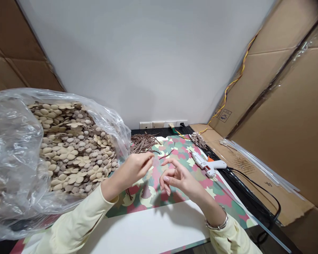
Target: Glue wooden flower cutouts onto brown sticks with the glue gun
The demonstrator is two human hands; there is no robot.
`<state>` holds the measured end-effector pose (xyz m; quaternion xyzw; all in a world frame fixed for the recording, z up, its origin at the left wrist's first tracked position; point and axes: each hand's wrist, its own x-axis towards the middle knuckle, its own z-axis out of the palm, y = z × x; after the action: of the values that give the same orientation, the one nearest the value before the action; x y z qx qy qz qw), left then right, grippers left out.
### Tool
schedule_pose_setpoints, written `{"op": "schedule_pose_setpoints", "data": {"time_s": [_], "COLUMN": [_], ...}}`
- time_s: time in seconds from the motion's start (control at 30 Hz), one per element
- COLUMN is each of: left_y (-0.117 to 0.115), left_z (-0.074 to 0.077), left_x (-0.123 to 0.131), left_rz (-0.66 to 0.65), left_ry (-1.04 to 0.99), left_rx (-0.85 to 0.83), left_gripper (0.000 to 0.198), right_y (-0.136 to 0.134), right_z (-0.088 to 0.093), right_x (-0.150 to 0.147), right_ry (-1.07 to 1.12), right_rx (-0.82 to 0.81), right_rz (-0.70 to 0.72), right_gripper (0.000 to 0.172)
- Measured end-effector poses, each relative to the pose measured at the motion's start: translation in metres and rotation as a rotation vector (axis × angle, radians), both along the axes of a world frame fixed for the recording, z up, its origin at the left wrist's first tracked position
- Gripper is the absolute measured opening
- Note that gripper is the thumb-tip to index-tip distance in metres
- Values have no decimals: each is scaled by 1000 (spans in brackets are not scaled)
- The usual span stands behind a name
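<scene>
My left hand (137, 165) is raised over the patterned sheet with its fingers pinched together, and whatever they may hold is too small or hidden to see. To its right, my right hand (177, 177) hovers with loosely curled, parted fingers and nothing visible between them. Behind the hands lies a pile of thin brown strips (144, 143), with a loose brown strip (169, 154) apart from it. A clear plastic bag (10, 141) at the left gapes around many beige and greyish-brown flower-shaped pieces (76, 151). A white glue gun (208, 164) rests right of my right hand.
A camouflage-patterned sheet (185, 150) and white paper (148, 229) cover the table. Several clear glue sticks (262, 165) lie on cardboard (238, 155) at the right. A small flower bundle (198, 140) sits near the wall sockets (159, 125). The glue gun's black cable (262, 180) loops rightward.
</scene>
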<state>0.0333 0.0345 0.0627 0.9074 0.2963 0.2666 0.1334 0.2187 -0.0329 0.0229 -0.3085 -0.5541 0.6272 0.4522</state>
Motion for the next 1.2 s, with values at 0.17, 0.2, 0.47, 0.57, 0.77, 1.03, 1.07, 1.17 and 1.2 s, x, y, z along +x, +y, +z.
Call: {"op": "schedule_pose_setpoints", "data": {"time_s": [0.17,0.2,0.47,0.57,0.77,1.03,1.07,1.17,1.2], "left_y": [7,7,-13,-15,-15,-26,-26,-22,-20], "left_z": [21,24,22,9,-13,-6,-8,-12,-12], "left_x": [-14,-15,-7,-6,-5,-2,-2,2,3], "left_rz": [112,63,-255,-251,-148,-155,-161,-161,-145], "left_ry": [-1,40,282,337,474,497,490,494,503], "left_rx": [-141,-216,-281,-191,-161,-118,-101,-39,-17], "left_gripper": [26,27,21,20,20,19,18,14,15], "right_y": [0,0,2,2,2,4,4,4,4], "right_z": [0,0,1,0,-2,-5,-6,-7,-7], "right_x": [2,2,0,-1,-4,-8,-8,-8,-8], "right_ry": [28,36,38,14,-32,-72,-78,-99,-102], "right_rx": [-30,-26,-1,3,-4,-33,-33,-21,-16], "right_rz": [23,20,-41,-78,-127,-139,-138,-132,-130], "right_gripper": [36,36,35,33,32,34,33,32,31]}}
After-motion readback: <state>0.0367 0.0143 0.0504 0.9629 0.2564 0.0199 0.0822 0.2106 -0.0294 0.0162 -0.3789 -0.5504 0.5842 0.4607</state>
